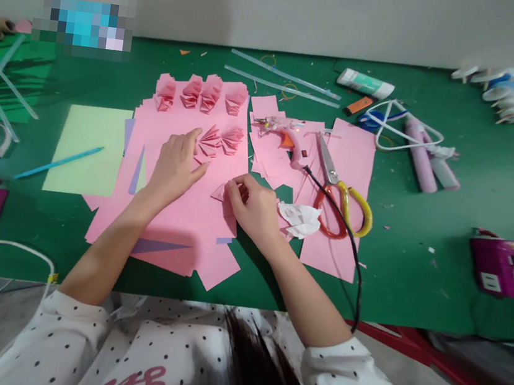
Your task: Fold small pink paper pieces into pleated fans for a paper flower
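My left hand (176, 161) rests over the stack of pink paper (169, 219), thumb and fingers apart. Its fingertips are at the edge of a pleated pink paper fan (209, 141), and a second pleated fan (231, 140) lies against that one. To the right, my right hand (255, 210) is closed, with thumb and forefinger pinched on a small folded pink paper (219, 193) whose pointed end sticks out to the left. The rest of that piece is hidden by the fingers. Several more folded pink paper pieces (210, 94) stand in a row at the top of the stack.
A pink glue gun (292, 135) lies on loose pink pieces, its black cord running to the front edge. Scissors (343, 197) and crumpled white tissue (303, 220) are right of my right hand. Glue sticks (282, 85) lie behind; a blue pencil (59, 162) crosses pale green paper (93, 129).
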`<action>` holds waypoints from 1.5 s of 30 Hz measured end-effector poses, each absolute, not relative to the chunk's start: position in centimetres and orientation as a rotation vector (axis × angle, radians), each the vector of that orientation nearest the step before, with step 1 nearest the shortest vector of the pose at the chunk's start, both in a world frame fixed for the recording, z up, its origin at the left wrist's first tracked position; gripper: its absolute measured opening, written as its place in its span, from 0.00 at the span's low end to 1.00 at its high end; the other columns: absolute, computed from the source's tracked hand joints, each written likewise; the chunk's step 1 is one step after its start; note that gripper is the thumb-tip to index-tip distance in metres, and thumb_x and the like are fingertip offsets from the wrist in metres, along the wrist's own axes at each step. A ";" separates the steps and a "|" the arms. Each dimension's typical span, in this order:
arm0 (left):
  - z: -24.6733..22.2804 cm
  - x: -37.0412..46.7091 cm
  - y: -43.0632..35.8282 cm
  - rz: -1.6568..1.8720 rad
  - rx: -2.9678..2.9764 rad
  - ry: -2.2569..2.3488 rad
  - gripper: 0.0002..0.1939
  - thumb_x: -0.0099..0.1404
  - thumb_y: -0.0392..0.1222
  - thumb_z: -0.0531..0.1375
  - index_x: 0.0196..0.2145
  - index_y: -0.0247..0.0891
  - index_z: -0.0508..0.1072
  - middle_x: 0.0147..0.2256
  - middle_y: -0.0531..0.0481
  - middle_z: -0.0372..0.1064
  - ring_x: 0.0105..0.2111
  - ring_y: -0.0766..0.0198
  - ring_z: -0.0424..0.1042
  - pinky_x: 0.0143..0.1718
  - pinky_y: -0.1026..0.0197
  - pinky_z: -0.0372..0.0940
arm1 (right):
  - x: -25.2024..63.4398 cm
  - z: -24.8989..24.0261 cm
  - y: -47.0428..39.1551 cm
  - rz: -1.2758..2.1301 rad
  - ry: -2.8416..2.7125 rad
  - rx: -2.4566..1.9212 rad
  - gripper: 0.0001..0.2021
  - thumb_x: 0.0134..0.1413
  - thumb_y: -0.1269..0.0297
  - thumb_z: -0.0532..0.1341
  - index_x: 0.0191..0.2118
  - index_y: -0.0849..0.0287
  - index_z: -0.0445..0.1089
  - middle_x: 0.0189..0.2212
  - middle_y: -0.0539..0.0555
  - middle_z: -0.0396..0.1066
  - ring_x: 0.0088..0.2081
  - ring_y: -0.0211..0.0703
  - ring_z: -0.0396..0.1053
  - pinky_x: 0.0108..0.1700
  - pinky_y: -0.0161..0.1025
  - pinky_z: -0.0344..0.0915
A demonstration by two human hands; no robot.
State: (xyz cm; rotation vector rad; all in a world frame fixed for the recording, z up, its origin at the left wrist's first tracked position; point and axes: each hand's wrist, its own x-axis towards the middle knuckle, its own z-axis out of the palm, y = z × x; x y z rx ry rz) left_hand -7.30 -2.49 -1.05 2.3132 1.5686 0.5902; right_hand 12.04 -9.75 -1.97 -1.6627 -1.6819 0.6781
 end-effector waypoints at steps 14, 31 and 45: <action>2.2 -9.3 -4.2 0.426 1.990 1.407 0.45 0.61 0.45 0.68 0.71 0.44 0.54 0.45 0.46 0.68 0.48 0.53 0.71 0.51 0.48 0.70 | 12.0 -2.0 -9.5 0.793 -1.453 -1.608 0.09 0.64 0.57 0.61 0.42 0.56 0.72 0.22 0.47 0.70 0.24 0.39 0.67 0.32 0.38 0.61; 2.8 -7.1 -6.6 0.623 1.804 1.199 0.30 0.65 0.45 0.68 0.63 0.45 0.68 0.45 0.48 0.70 0.41 0.62 0.72 0.43 0.58 0.70 | 11.7 -1.3 -9.4 1.429 -1.027 -1.180 0.15 0.51 0.52 0.72 0.39 0.55 0.75 0.29 0.48 0.77 0.28 0.35 0.72 0.31 0.35 0.69; 1.6 -5.8 -7.2 0.750 1.588 1.075 0.17 0.68 0.55 0.66 0.33 0.37 0.75 0.30 0.50 0.73 0.29 0.66 0.69 0.30 0.63 0.63 | 12.1 -0.7 -9.3 1.391 -0.948 -1.117 0.18 0.52 0.48 0.73 0.41 0.55 0.76 0.26 0.46 0.74 0.27 0.35 0.68 0.33 0.35 0.67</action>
